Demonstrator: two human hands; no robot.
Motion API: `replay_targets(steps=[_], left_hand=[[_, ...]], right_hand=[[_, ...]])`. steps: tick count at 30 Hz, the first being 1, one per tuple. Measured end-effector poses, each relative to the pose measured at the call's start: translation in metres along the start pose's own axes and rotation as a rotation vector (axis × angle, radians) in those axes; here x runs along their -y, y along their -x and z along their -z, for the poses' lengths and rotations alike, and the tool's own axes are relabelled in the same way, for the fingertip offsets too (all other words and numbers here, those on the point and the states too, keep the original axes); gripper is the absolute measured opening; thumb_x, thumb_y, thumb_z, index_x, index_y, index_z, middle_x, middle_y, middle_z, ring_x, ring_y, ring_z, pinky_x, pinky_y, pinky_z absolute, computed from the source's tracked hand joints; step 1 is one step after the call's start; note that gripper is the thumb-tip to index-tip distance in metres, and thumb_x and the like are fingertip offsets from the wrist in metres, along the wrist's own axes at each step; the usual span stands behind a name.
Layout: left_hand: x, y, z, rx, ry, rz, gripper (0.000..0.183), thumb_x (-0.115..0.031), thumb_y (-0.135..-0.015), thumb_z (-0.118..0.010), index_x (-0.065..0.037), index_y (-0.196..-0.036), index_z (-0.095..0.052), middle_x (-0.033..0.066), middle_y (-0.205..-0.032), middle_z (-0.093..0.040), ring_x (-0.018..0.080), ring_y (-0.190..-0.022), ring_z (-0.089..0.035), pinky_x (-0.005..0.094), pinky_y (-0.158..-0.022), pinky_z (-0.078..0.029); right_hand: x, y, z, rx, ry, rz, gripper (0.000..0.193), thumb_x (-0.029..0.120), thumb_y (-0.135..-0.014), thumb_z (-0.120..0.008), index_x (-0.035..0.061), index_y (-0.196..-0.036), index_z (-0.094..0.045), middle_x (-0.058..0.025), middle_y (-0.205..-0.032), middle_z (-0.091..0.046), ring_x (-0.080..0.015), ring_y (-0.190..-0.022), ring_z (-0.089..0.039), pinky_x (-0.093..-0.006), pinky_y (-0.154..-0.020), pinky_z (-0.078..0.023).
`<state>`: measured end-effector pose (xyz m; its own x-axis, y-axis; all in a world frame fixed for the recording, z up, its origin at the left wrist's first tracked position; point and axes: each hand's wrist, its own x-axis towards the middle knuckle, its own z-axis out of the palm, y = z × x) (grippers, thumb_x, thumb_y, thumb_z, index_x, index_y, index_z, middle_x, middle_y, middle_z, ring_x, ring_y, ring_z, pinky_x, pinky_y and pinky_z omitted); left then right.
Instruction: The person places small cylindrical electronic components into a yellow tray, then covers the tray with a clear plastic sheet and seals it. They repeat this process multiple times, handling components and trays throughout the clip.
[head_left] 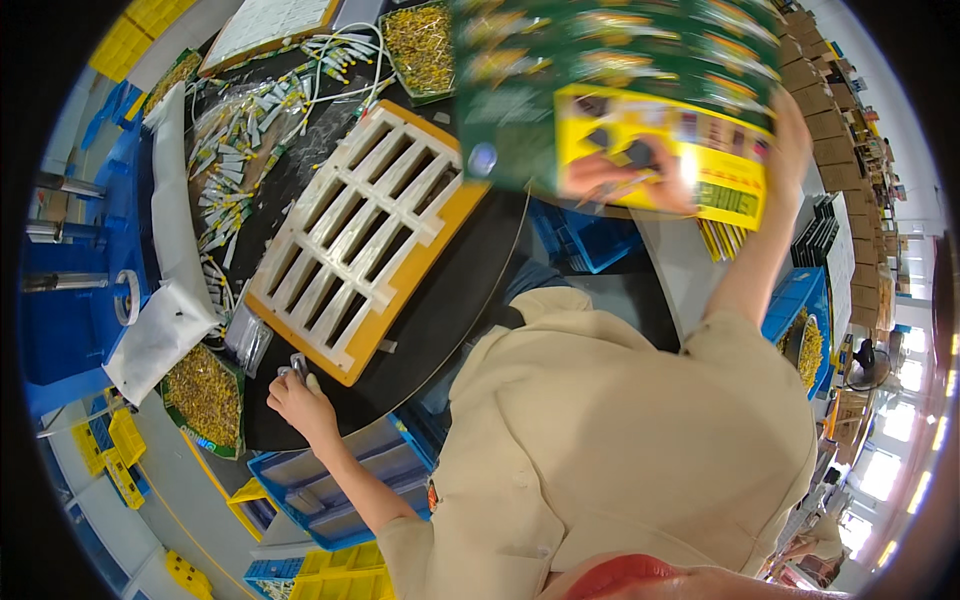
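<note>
High on the right, my right hand (792, 140) grips the edge of a large green and yellow printed card sheet (510, 130), blurred by motion. Several repeated pictures cover it; some fingers are hidden behind it. My left hand (303, 408) is closed at the near left edge of the black table (440, 330), with a small clear plastic piece (297, 368) at its fingertips. Just beyond that hand lie clear plastic shells (249, 338). A slanted orange and white fixture (345, 240) with rows of long slots stands between my hands, touched by neither.
Small white tubes with yellow ends (228, 195) lie heaped at the left. Green-sided boxes of small yellow pieces stand at the table's near left (203, 395) and far side (418, 50). Blue machinery (75, 300) borders the left. Blue crates (340, 470) sit below the edge.
</note>
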<state>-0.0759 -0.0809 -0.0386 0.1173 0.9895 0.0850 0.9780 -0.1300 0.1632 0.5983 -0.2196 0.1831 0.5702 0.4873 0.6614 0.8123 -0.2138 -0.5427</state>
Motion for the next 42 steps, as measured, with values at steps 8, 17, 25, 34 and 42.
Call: replay_targets(steps=[8, 17, 25, 34, 42], left_hand=[[-0.027, -0.002, -0.011, -0.062, 0.103, 0.035, 0.042, 0.004, -0.086, -0.057, 0.006, -0.126, -0.046, 0.0271, -0.113, -0.05, 0.0463, -0.107, -0.051, 0.0491, -0.091, -0.045], [-0.141, -0.015, 0.049, -0.219, 1.313, 0.328, 0.024, -0.019, -0.094, -0.065, -0.006, -0.114, -0.065, -0.0029, -0.077, -0.056, 0.0034, -0.059, -0.051, 0.0183, -0.052, -0.039], [-0.219, -0.06, 0.042, -0.274, 1.246, -0.096, 0.019, -0.013, -0.096, -0.056, -0.001, -0.109, -0.061, 0.0082, -0.088, -0.069, 0.0148, -0.079, -0.065, 0.0281, -0.071, -0.052], [-0.086, -0.054, 0.036, -0.118, 1.183, 0.567, 0.019, -0.014, -0.091, -0.073, 0.005, -0.094, -0.068, 0.0082, -0.082, -0.073, 0.013, -0.077, -0.069, 0.0254, -0.065, -0.054], [-0.077, -0.062, 0.013, 0.0, 1.258, 0.691, 0.022, -0.017, -0.09, -0.074, 0.003, -0.09, -0.065, 0.0093, -0.079, -0.07, 0.0121, -0.066, -0.066, 0.0251, -0.059, -0.053]], right_hand=[[-0.295, 0.054, 0.188, -0.518, 0.434, -0.521, 0.046, 0.041, -0.099, -0.055, 0.0015, -0.112, -0.072, -0.0082, -0.08, -0.07, -0.0165, -0.067, -0.063, -0.03, -0.06, -0.052], [-0.151, 0.038, 0.046, 0.172, 1.111, -0.332, 0.046, 0.038, -0.095, -0.058, 0.0086, -0.13, -0.064, -0.0182, -0.13, -0.064, -0.0327, -0.116, -0.062, -0.0425, -0.096, -0.049], [0.199, 0.22, -0.262, 1.658, -1.206, -0.628, 0.02, 0.012, -0.103, -0.051, 0.0025, -0.119, -0.056, -0.0049, -0.082, -0.063, -0.0113, -0.062, -0.062, -0.0233, -0.057, -0.049], [0.288, 0.232, -0.376, 1.044, -0.995, 0.768, 0.019, 0.018, -0.08, -0.076, 0.0065, -0.085, -0.061, -0.0087, -0.081, -0.062, -0.0299, -0.082, -0.061, -0.0383, -0.069, -0.05], [0.31, 0.212, -0.412, 1.246, -0.714, 0.813, 0.018, 0.015, -0.087, -0.071, 0.0022, -0.098, -0.066, -0.015, -0.1, -0.066, -0.0362, -0.097, -0.062, -0.0446, -0.084, -0.05]])
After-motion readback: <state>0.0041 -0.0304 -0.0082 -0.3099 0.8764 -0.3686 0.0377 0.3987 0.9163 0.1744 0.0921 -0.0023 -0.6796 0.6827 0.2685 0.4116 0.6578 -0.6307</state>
